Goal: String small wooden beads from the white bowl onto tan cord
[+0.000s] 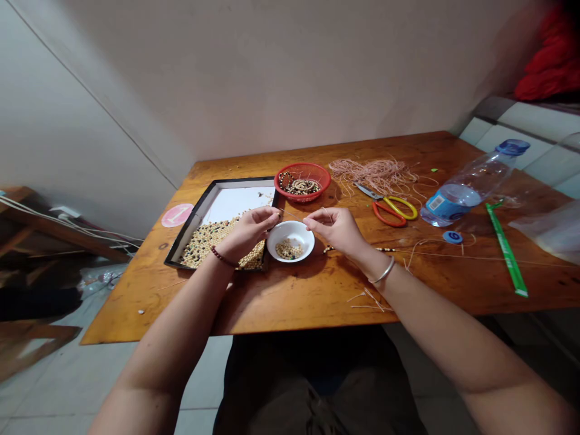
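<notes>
Above a white bowl [309,243], my left hand [254,229] and my right hand [338,229] face each other, fingertips pinched. A thin cord [290,214] spans the short gap between the two pinches. Whether a bead also sits in my left fingertips is too small to tell. Loose beads [289,249] lie in the bowl, mostly pale with a few dark ones. A strung row of beads [386,249] shows on the table behind my right wrist, partly hidden by it. Left of the bowl, a black-edged tray [209,196] holds many beads, partly covered by my left hand.
Behind the bowl stands a red basket [302,196] of beaded strings. Further right are a pink cord pile [378,175], scissors [393,210], a tilted-looking plastic bottle [457,196], a blue cap [452,237] and a green strip [506,254]. Cord scraps [371,300] lie near the table's front edge.
</notes>
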The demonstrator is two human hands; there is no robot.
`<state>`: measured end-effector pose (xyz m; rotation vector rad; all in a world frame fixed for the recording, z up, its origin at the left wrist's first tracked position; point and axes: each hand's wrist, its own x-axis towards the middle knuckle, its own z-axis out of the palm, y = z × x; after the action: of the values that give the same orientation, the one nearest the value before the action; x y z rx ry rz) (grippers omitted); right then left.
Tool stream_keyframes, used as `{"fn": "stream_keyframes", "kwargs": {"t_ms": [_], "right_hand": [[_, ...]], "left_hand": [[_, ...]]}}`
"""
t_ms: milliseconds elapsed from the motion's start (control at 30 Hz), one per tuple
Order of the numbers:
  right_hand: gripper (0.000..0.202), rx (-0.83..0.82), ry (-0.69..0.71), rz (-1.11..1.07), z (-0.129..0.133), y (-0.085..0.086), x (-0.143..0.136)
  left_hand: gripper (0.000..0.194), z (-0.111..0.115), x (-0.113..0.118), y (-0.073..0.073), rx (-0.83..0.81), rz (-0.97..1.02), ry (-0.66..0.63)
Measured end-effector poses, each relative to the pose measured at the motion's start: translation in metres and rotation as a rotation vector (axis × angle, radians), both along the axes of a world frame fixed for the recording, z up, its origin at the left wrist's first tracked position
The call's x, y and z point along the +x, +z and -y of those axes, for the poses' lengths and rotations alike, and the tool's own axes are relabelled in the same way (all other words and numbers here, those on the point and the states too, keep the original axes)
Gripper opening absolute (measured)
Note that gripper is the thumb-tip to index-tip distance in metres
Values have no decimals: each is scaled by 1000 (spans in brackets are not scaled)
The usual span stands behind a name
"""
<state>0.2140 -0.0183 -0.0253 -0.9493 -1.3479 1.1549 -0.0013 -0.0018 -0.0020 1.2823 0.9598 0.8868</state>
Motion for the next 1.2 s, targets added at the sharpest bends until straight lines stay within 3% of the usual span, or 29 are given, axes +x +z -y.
{"fn": "stream_keyframes", "kwargs": {"t_ms": [1200], "right_hand": [[24, 18, 32, 54, 6, 3, 0]], "left_hand": [[30, -1, 0, -2, -34, 22, 35]]}}
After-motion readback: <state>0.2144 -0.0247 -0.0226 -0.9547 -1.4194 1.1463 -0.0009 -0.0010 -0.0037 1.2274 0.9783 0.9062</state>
